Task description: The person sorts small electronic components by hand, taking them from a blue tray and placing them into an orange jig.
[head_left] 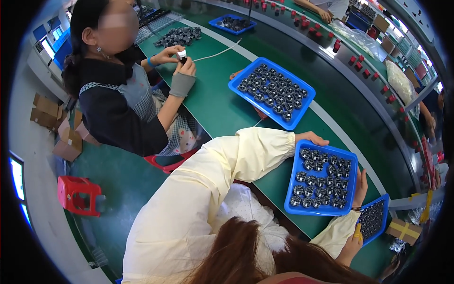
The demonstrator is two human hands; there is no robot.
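A blue plastic tray (294, 182) carrying rows of small round black parts (321, 180) is tilted in front of me, between my hands. My left hand (311, 138) grips its far rim near the left corner, fingers curled along the edge. On the right side, my right hand (361, 188) holds the tray's edge, its thumb side against the rim and the lower palm partly hidden. Cream sleeves cover both arms. Just beyond, a second blue tray (302, 116) with similar round parts rests on the green table (213, 102).
At left a co-worker (127, 104) handles a small black-and-white part, beside a pile of dark parts (177, 36). Another person's hand (350, 248) is by a third blue tray (384, 208). Red parts line the conveyor (350, 90); a red stool (80, 195) stands on the floor.
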